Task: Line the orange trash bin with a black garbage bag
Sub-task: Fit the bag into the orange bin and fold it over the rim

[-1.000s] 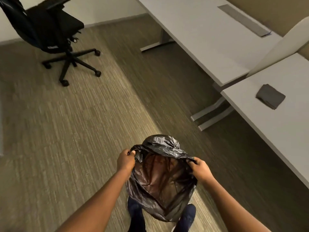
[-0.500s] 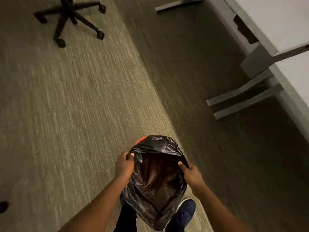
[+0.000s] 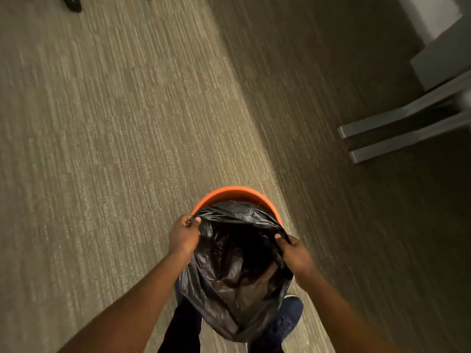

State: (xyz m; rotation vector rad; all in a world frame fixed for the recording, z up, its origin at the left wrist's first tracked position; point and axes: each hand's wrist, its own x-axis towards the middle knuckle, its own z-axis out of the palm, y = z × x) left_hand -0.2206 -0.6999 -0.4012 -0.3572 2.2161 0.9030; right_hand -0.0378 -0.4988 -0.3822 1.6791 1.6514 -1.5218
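You stand on the carpeted floor [image 3: 114,149] over the orange trash bin [image 3: 230,193], its far rim showing beyond the black garbage bag [image 3: 229,289]. The bag looks light, limp and slippery; take it at the hem, where your left hand [image 3: 183,236] and right hand [image 3: 295,253] each pinch the mouth open.

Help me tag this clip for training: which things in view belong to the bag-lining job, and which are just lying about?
Part of the job:
- black garbage bag, mouth held open
- orange trash bin, only its far rim showing
- left hand and right hand, each gripping the bag's edge

Just lying about:
- grey desk feet on the carpet
- chair caster at the top edge
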